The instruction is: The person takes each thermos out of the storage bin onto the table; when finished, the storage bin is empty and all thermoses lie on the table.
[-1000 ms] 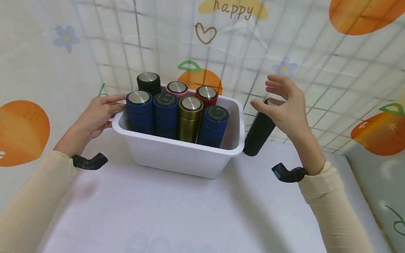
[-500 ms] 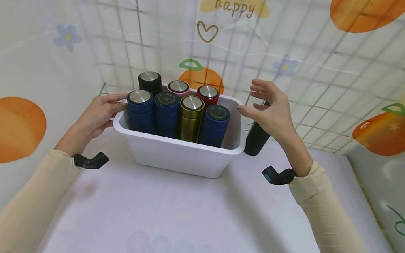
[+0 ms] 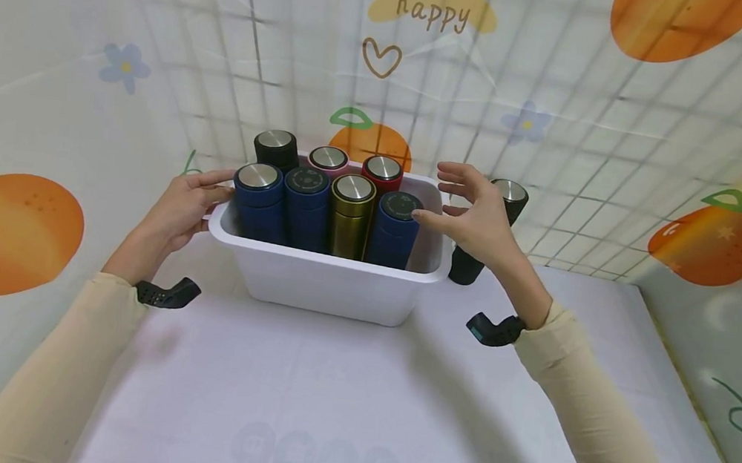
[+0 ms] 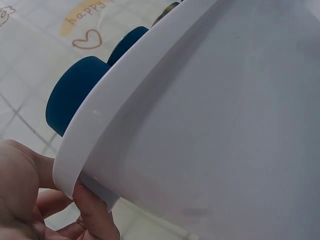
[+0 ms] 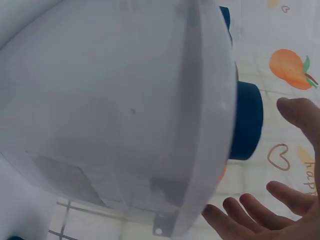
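A white plastic bin (image 3: pixel 313 278) holds several upright thermos bottles. My left hand (image 3: pixel 178 209) grips its left end; in the left wrist view the fingers (image 4: pixel 97 212) curl under the rim, with the thumb side above. My right hand (image 3: pixel 480 216) hovers over the bin's right end, thumb and fingers spread and holding nothing. The thumb tip overlaps the dark lid of the rightmost blue thermos (image 3: pixel 392 237). In the right wrist view that blue thermos (image 5: pixel 247 120) rises above the rim, apart from the thumb. A black thermos (image 3: pixel 468 267) stands outside the bin, partly hidden behind my right hand.
Inside the bin, a gold thermos (image 3: pixel 349 222) and two more blue ones stand in front; black (image 3: pixel 276 149), pink (image 3: pixel 329 159) and red ones (image 3: pixel 384 169) stand behind. A wire grid (image 3: pixel 552 159) under a printed sheet backs the white table (image 3: pixel 303 381).
My right hand has moved left and slightly down, from the black thermos outside to above the bin's right end. The left hand stays on the bin, which keeps its place.
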The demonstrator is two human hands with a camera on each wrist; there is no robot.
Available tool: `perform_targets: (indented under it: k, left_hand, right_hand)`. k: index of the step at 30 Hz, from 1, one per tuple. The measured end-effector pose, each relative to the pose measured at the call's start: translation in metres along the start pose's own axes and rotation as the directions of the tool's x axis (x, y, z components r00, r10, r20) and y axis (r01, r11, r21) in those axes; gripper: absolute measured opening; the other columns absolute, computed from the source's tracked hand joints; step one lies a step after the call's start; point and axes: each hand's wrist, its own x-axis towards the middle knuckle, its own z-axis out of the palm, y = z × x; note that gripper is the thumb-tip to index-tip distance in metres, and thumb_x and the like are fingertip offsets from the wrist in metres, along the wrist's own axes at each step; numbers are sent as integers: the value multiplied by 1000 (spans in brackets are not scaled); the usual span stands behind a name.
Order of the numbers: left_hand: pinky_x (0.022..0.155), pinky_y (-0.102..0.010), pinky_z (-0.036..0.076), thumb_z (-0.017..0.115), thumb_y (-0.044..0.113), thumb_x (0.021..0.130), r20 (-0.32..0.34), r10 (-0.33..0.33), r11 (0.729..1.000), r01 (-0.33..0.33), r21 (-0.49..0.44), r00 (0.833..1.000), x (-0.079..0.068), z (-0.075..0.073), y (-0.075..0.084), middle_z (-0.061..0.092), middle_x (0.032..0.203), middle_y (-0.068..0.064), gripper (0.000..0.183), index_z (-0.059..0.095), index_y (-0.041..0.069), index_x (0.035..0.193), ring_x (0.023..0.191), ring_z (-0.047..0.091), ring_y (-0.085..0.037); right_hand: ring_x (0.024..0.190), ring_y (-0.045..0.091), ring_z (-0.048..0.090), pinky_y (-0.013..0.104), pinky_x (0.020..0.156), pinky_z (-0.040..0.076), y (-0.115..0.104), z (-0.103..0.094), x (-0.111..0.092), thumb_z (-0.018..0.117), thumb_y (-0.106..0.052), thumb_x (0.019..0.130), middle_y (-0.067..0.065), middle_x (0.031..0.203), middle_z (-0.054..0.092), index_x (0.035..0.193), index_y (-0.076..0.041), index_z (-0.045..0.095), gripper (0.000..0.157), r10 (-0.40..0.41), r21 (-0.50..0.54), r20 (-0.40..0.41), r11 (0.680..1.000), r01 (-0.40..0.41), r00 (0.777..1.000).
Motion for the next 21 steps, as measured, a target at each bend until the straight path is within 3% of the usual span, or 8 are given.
perform_targets:
  k: [12, 21]
  left_hand:
    - [72, -25, 57, 52, 23, 105, -5, -15, 1000, 15, 8, 1000, -3, 0, 2, 60, 116, 0, 49, 43, 13, 153, 86, 61, -11]
    - [71, -26, 58, 53, 20, 105, 10, 1, 1000, -1, -26, 1000, -3, 0, 3, 66, 107, 5, 49, 44, 12, 152, 84, 64, -10]
  right_hand:
    - [123, 30, 55, 49, 100, 48, 5, 19, -2, 89, -16, 76, 16, 139, 52, 143, -4, 49, 79, 13, 62, 99, 998, -19, 995]
    - [124, 28, 55, 47, 100, 49, 6, 26, -3, 89, -17, 76, 10, 142, 51, 144, -11, 50, 78, 35, 71, 150, 996, -46, 988]
